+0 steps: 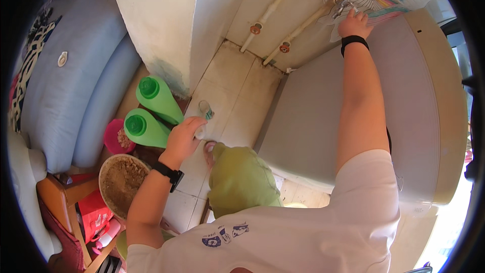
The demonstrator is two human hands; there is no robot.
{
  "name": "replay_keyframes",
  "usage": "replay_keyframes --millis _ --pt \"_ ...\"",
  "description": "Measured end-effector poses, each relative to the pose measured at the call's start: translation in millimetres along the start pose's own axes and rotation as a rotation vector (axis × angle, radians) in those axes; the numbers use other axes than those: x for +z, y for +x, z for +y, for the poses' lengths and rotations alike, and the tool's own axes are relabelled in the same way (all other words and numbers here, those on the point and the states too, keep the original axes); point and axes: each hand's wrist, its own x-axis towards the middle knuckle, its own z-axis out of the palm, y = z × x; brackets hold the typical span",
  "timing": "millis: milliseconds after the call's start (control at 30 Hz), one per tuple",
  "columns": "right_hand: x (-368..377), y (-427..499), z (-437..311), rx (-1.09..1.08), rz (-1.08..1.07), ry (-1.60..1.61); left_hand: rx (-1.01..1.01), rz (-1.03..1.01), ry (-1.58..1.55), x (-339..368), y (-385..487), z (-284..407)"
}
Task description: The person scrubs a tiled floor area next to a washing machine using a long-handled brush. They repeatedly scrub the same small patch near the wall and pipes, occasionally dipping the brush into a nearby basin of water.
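Note:
My right hand (355,25) reaches up to a metal wall tap (342,7), its fingers at the handle. Lower and to the left, my left hand (184,136) holds a small translucent object (200,132), perhaps a cup or cap, between thumb and fingers. A clear drinking glass (205,108) is just beyond those fingers, over the tiled floor. Two green plastic bottles (161,98) with dark green caps stand beside my left hand. Whether water runs from the tap cannot be told.
A large grey appliance (303,113) fills the right side. Pipes (273,7) run down the wall. At the left are a round tub of soil-like material (123,182), a pink bowl (110,136), a blue cushioned seat (72,83) and a wooden shelf (57,193).

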Motion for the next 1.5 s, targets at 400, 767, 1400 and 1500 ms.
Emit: replay_keyframes --millis 400,767,1400,1500 --pt "-145 -289 -158 -0.613 -1.701 1.296 -0.021 -0.014 0.117 -7 2 25" --pt "-143 -350 -103 0.211 -1.714 2.011 0.107 -0.064 0.034 -24 -35 62" --pt "146 -342 -243 0.515 -1.257 1.485 -0.335 0.126 -0.148 -69 -104 -7" --pt "130 -304 -255 0.443 -1.248 1.413 -0.366 0.117 -0.161 -67 -91 -14"
